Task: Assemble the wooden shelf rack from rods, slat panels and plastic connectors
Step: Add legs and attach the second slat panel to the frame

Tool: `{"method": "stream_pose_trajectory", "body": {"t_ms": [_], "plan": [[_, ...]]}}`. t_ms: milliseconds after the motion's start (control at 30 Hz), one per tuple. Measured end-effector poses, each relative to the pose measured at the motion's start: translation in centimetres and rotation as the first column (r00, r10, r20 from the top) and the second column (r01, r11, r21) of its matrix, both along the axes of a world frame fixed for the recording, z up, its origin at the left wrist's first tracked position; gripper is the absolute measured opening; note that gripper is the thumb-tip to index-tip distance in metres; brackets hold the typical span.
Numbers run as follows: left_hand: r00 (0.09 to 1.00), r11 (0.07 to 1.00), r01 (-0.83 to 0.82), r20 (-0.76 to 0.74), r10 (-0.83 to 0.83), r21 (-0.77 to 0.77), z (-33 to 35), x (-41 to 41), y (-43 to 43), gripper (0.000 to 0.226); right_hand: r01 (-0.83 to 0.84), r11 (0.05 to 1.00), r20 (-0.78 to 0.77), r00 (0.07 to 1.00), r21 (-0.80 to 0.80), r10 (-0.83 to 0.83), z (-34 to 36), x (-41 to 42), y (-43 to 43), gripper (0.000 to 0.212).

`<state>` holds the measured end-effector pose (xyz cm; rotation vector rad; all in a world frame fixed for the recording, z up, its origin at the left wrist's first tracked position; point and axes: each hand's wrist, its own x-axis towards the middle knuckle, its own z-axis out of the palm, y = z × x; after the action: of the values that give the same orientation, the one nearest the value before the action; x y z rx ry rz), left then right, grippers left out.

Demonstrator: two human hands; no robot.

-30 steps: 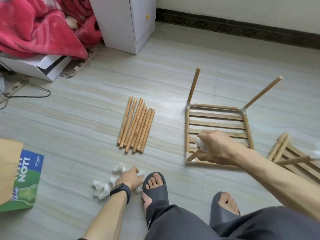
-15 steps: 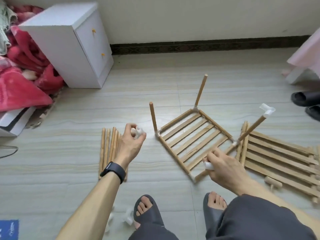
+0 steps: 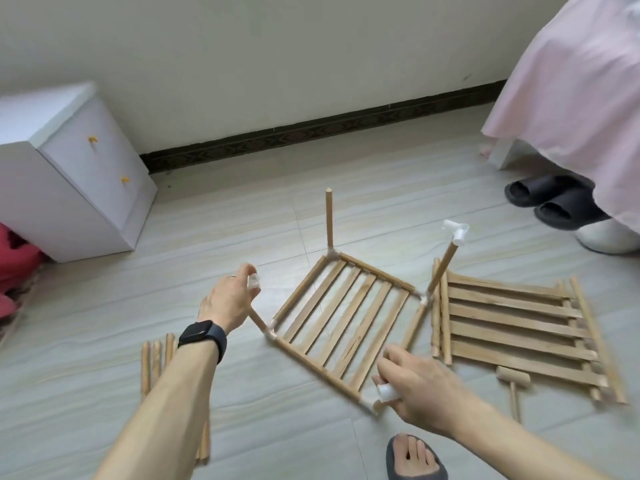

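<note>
A wooden slat panel [image 3: 341, 317] lies on the floor with upright rods at its corners. The far rod [image 3: 329, 220] is bare on top. The right rod [image 3: 442, 268] carries a white plastic connector [image 3: 456, 232]. My left hand [image 3: 228, 299] pinches a white connector [image 3: 253, 281] at the top of the left rod [image 3: 259, 320]. My right hand [image 3: 415, 393] grips another white connector [image 3: 387, 393] over the near corner, hiding the rod there.
More slat panels [image 3: 512, 327] lie stacked to the right, with a small wooden mallet [image 3: 512, 379] beside them. Loose rods [image 3: 156, 362] lie under my left forearm. A white drawer cabinet [image 3: 69, 174] stands far left; black slippers [image 3: 547, 199] and a pink-draped bed far right.
My left hand lifted from the connector pile on the floor with one connector and brought it onto the left rod's top. My right hand stays at the near corner. The camera tilted up.
</note>
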<state>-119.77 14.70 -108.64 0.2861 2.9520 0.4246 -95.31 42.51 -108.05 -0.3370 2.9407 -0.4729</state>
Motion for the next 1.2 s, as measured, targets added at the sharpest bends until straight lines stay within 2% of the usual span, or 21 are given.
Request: {"method": "stream_pose_trajectory", "body": {"t_ms": [100, 233, 400, 500, 533, 600, 633, 667, 733, 800, 867, 933, 1000, 1067, 1200], "plan": [[1.000, 1.000, -0.008, -0.010, 0.008, 0.006, -1.1, 1.8, -0.9, 0.012, 0.077, 0.997, -0.071, 0.994, -0.006, -0.078, 0.1, -0.4, 2.0, 0.011], [0.999, 0.999, -0.033, -0.033, 0.034, 0.038, -0.8, 5.5, -1.8, 0.013, 0.198, 0.980, -0.037, 0.980, 0.008, -0.197, -0.1, -2.3, 4.4, 0.015], [0.984, 0.972, -0.173, 0.060, 0.165, 0.157, 0.7, 10.2, -2.9, 0.018, 0.278, 0.960, -0.074, 0.958, 0.014, -0.276, -0.8, -4.0, 5.7, 0.012], [0.975, 0.958, -0.197, 0.148, 0.168, 0.209, 1.2, 12.6, -3.3, 0.025, 0.328, 0.944, -0.046, 0.943, -0.029, -0.329, -0.7, -4.7, 5.6, 0.010], [0.973, 0.957, -0.194, 0.166, 0.159, 0.216, 1.2, 13.3, -3.6, 0.026, 0.332, 0.940, -0.024, 0.942, -0.074, -0.334, -0.6, -4.7, 5.5, 0.020], [0.970, 0.946, -0.199, 0.187, 0.154, 0.254, 1.2, 14.4, -4.0, 0.027, 0.367, 0.905, 0.026, 0.929, -0.214, -0.370, -0.4, -4.1, 5.2, 0.067], [0.967, 0.927, -0.222, 0.189, 0.170, 0.302, 1.0, 15.0, -4.2, 0.027, 0.417, 0.862, 0.061, 0.906, -0.288, -0.418, -0.4, -3.7, 5.2, 0.083], [0.960, 0.892, -0.262, 0.198, 0.200, 0.369, 0.8, 15.5, -4.3, 0.028, 0.468, 0.812, 0.099, 0.880, -0.349, -0.465, -0.5, -3.3, 5.3, 0.090], [0.929, 0.780, -0.365, 0.253, 0.270, 0.508, 0.2, 16.5, -4.5, 0.029, 0.522, 0.751, 0.159, 0.849, -0.405, -0.504, -1.0, -2.4, 5.6, 0.082], [0.898, 0.683, -0.438, 0.307, 0.314, 0.584, -0.6, 17.2, -4.5, 0.026, 0.504, 0.742, 0.158, 0.858, -0.442, -0.489, -1.5, -1.7, 5.6, 0.058], [0.884, 0.632, -0.467, 0.323, 0.337, 0.619, -0.8, 17.6, -4.2, 0.019, 0.481, 0.742, 0.109, 0.864, -0.467, -0.491, -1.7, -1.5, 5.6, 0.039], [0.871, 0.566, -0.490, 0.344, 0.352, 0.663, -0.6, 17.7, -3.6, 0.018, 0.455, 0.760, 0.022, 0.864, -0.464, -0.504, -1.8, -1.5, 5.8, 0.038], [0.857, 0.498, -0.512, 0.381, 0.347, 0.700, -0.1, 17.7, -2.7, 0.019, 0.401, 0.787, -0.057, 0.875, -0.469, -0.480, -1.9, -1.7, 6.2, 0.048], [0.860, 0.496, -0.509, 0.398, 0.318, 0.704, 0.3, 17.9, -1.9, 0.021, 0.304, 0.829, -0.134, 0.903, -0.470, -0.407, -2.1, -1.8, 6.7, 0.056], [0.851, 0.525, -0.525, 0.416, 0.320, 0.670, 0.2, 18.4, -1.4, 0.026, 0.149, 0.897, -0.314, 0.903, -0.416, -0.295, -2.5, -1.6, 7.7, 0.047]]}}
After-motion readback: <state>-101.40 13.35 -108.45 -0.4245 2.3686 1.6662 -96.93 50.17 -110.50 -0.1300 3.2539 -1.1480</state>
